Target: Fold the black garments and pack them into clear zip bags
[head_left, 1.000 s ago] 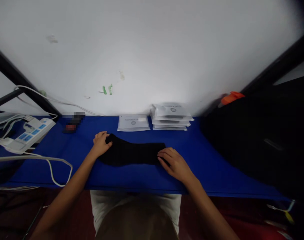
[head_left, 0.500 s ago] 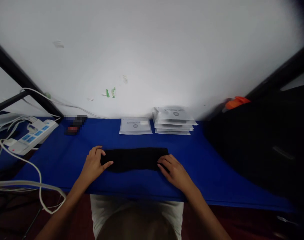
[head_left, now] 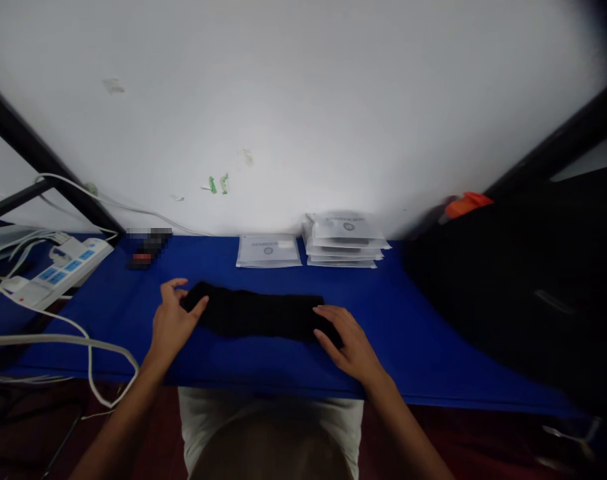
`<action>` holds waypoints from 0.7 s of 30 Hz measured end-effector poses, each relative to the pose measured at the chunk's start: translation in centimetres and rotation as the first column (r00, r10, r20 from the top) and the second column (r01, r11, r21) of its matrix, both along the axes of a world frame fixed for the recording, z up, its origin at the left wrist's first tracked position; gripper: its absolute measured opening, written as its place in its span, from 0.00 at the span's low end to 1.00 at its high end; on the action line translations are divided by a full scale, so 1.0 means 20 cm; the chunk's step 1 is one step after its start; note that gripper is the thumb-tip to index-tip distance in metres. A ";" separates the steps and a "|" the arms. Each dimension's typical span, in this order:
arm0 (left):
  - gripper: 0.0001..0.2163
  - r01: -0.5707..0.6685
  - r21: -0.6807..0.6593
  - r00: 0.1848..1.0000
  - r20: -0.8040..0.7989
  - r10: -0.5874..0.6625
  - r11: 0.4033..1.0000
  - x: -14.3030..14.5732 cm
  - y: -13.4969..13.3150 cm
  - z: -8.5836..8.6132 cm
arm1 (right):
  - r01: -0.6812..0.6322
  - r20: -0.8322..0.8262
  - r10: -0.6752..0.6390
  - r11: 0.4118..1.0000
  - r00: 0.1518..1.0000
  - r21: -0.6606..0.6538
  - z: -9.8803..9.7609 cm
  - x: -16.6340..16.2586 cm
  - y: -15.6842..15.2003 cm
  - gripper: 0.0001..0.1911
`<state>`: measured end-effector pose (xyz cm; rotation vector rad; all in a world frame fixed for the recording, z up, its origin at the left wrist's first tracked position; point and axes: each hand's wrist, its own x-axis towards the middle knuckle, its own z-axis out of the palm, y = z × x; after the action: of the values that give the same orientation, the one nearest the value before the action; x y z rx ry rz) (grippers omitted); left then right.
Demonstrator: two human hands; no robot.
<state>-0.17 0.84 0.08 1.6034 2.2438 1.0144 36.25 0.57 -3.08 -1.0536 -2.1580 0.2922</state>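
Note:
A black sock (head_left: 258, 315) lies stretched flat across the blue table (head_left: 133, 313). My left hand (head_left: 172, 320) pinches the sock's left end between thumb and fingers. At the other end my right hand (head_left: 346, 340) lies on the sock with its fingers spread, pressing it down.
A flat white packet (head_left: 268, 251) and a stack of the same packets (head_left: 344, 239) sit against the wall behind the sock. A white power strip (head_left: 58, 265) with cables lies at the far left, a small dark object (head_left: 144, 248) next to it. Dark bulk (head_left: 508, 293) fills the right.
My left hand has pulled the sock's left end further left, and the sock now lies longer. My right hand has stayed on the right end.

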 end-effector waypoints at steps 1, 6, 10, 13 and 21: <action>0.30 -0.048 0.106 0.999 0.031 0.045 0.993 0.04 0.01 0.03 | 0.008 -0.007 -0.008 1.000 1.000 -0.014 0.00 0.00 0.00 0.20; 0.22 0.371 0.276 0.926 -0.034 -0.377 0.886 0.27 0.04 0.05 | 0.016 -0.004 -0.016 0.999 1.000 -0.045 -0.01 0.01 0.00 0.19; 0.18 0.588 0.201 0.797 0.019 -0.603 0.783 0.31 0.00 -0.03 | 0.028 -0.001 -0.028 0.999 1.000 -0.045 -0.01 0.02 -0.01 0.18; 0.13 0.206 0.359 0.971 0.036 -0.235 0.910 0.24 -0.01 -0.10 | 0.038 -0.014 -0.038 0.998 0.999 -0.052 -0.01 0.02 -0.01 0.16; 0.15 0.076 0.013 0.965 -0.254 -0.070 0.997 0.18 0.04 -0.18 | 0.035 -0.033 -0.037 0.997 0.999 -0.075 -0.02 0.02 0.00 0.13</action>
<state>3.39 1.59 -3.45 1.9074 2.3160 0.8610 36.56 0.56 -3.47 -1.1199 -2.1093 0.3736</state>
